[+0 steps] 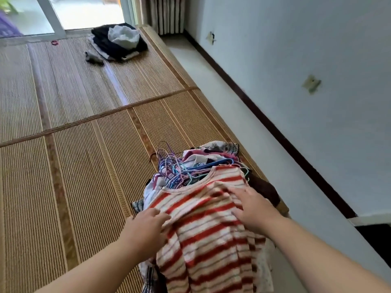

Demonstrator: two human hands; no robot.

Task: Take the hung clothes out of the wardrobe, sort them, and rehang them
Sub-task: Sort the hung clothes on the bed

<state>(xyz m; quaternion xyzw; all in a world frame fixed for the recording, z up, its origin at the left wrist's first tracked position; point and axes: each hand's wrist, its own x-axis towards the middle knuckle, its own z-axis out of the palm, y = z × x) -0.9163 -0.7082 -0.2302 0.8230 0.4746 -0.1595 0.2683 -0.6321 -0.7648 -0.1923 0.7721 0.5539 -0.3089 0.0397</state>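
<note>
Woven mat (84, 166) beside a pale wall (296, 49). The clothes pile (211, 153) lies at the mat's wall-side edge, with the striped shirt (207, 240) on top. Your left hand (146, 227) curls its fingers on the shirt; your right hand (254, 210) rests on it, fingers flat and spread. The cloth looks soft, light and limp, probably best lifted by the hangers (175, 170). Garments beneath are buried.
</note>
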